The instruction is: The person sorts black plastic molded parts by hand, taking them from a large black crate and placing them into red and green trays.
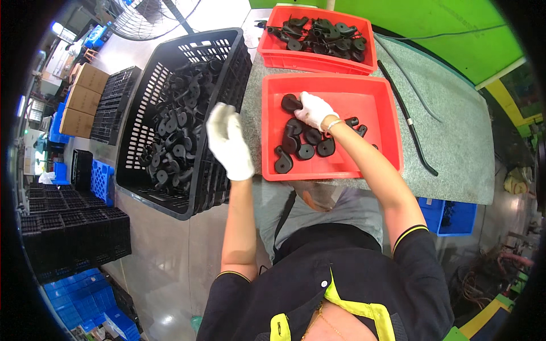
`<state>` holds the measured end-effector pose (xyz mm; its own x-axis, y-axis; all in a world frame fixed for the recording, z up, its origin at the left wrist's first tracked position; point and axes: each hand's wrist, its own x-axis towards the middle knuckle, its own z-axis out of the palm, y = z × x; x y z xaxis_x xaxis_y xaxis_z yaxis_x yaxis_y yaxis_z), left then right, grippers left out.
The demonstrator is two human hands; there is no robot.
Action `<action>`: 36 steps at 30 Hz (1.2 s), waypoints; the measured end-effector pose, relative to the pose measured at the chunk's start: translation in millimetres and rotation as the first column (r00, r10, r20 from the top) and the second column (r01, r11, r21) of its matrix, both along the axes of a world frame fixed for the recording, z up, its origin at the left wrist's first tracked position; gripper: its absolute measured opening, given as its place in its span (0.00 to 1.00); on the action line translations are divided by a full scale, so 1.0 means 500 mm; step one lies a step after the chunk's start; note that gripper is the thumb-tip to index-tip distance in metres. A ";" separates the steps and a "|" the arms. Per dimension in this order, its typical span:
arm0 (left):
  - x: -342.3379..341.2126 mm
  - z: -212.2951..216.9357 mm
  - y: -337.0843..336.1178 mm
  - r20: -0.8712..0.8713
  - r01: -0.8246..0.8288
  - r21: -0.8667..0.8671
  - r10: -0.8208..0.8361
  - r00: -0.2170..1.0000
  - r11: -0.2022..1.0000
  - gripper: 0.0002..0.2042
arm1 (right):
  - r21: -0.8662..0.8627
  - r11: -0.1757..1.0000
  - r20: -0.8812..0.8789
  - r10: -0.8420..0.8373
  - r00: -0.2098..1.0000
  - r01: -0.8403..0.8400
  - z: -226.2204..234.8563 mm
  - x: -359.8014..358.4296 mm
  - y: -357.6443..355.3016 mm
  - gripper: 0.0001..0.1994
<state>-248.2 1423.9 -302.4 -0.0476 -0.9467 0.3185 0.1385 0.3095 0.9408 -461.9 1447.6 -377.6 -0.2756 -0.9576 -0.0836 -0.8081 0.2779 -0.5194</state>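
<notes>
My right hand [316,111], in a white glove, is closed on a round black plastic part [291,103] inside the near red tray [364,94]. Several similar black parts, round with a short stub, lie in that tray below and beside the hand. My left hand [229,142], gloved too, hovers by the right rim of the large black crate [190,207]. Its fingers are stretched out, the thumb stands apart, and nothing shows in it. Heaped in the crate are many loose black plastic parts [173,128].
Behind the near tray, a second red tray [318,61] holds more black parts with stems. A black bent rod [414,131] and a grey hose [418,96] lie on the grey table [460,142]. Under the table's right side sits a blue bin [459,219]. Black crates [74,233] stand at left.
</notes>
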 end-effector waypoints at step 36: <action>-0.091 -0.039 0.150 -0.513 0.676 0.385 -0.463 0.723 0.629 0.16 | -0.456 0.887 0.039 -0.055 0.998 0.067 0.181 0.109 0.282 0.15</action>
